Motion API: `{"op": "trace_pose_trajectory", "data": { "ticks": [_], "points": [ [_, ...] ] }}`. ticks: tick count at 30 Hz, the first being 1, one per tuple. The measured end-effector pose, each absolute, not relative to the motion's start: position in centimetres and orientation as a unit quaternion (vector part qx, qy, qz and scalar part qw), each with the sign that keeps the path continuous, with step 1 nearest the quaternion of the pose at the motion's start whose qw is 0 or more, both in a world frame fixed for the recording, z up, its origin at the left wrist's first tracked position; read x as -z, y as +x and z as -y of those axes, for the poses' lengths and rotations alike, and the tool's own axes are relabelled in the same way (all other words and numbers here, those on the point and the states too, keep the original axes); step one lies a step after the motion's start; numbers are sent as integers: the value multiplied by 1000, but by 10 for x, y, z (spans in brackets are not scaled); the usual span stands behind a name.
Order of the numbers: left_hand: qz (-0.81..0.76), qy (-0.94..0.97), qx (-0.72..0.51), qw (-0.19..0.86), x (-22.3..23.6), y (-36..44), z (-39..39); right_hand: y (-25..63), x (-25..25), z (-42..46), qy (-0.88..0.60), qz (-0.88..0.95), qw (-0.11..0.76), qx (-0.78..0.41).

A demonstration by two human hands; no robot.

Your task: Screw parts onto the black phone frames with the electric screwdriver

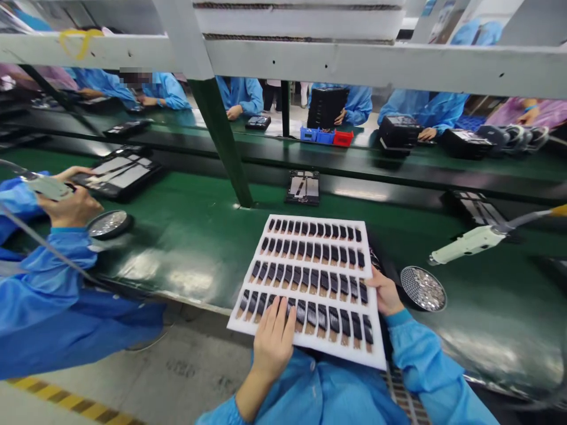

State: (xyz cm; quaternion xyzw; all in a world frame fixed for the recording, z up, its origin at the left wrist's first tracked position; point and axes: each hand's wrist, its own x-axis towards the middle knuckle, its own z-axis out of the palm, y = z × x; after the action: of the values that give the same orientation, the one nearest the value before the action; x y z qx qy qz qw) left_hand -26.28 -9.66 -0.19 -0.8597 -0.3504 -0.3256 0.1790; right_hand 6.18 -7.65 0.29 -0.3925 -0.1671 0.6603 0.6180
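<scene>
A white foam tray [325, 349] lies tilted before me, its near edge jutting past the bench front over my lap. Rows of small black parts [314, 280] with copper-brown ends sit in its slots. My right hand [386, 291] grips the tray's right edge, thumb on top and the other fingers mostly hidden. Over the front row, my left hand [275, 339] rests with outstretched fingers on the black parts; whether it pinches one cannot be seen. Beyond the tray's right side, a round dish [423, 288] holds small shiny metal pieces.
A pale electric screwdriver [467, 245] hangs at right above the green bench [190, 236]. A green post [224, 141] rises behind the tray, near an open device [302, 188]. At left, a co-worker's hand [73, 203] holds another screwdriver beside a dish [108, 224]. Several people work opposite.
</scene>
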Motion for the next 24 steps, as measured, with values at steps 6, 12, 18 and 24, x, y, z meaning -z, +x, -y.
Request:
{"op": "trace_pose_trajectory", "data": {
  "ticks": [6, 12, 18, 24],
  "points": [
    [343, -863, 325, 181, -1, -263, 95, 60, 5, 76, -384, 161, 618, -667],
    [341, -858, 336, 185, 1, -263, 94, 56, 6, 74, -388, 155, 625, -659],
    [341, -853, 348, 185, 2, -262, 95, 55, 1, 76, -391, 145, 631, -654],
    [334, -847, 371, 184, 4, -253, 94, 64, -7, 81, -400, 130, 637, -645]
  ]
}}
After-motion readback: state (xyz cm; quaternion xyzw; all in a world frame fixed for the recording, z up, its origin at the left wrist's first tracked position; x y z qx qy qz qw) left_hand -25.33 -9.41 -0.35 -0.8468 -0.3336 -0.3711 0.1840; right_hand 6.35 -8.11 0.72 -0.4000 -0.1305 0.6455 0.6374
